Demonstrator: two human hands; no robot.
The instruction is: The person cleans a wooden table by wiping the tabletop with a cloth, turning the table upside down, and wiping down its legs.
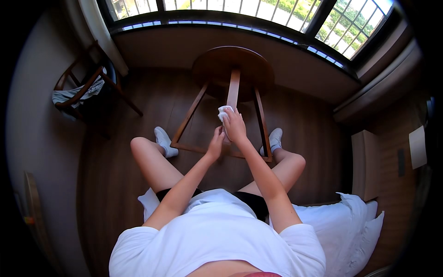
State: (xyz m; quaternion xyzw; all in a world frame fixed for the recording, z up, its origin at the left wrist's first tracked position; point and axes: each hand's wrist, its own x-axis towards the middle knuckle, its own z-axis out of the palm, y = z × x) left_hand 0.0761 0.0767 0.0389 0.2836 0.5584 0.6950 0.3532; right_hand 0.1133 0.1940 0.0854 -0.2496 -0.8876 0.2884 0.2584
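Observation:
A round wooden table [207, 67] lies tipped on its side, its underside and legs facing me. My right hand [235, 126] presses a crumpled white cloth [223, 112] against the near wooden leg [233, 87], fingers wrapped over it. Lower and to the left, my left hand [216, 143] is closed around the near end of the same leg, with its fingertips partly hidden behind the wood.
A wooden chair [69, 104] with a grey-green cloth [94, 87] stands at the left. White pillows [332, 221] lie at my right, near a wooden cabinet [366, 161]. My shoes [164, 142] flank the table legs. A barred window [277, 14] is ahead.

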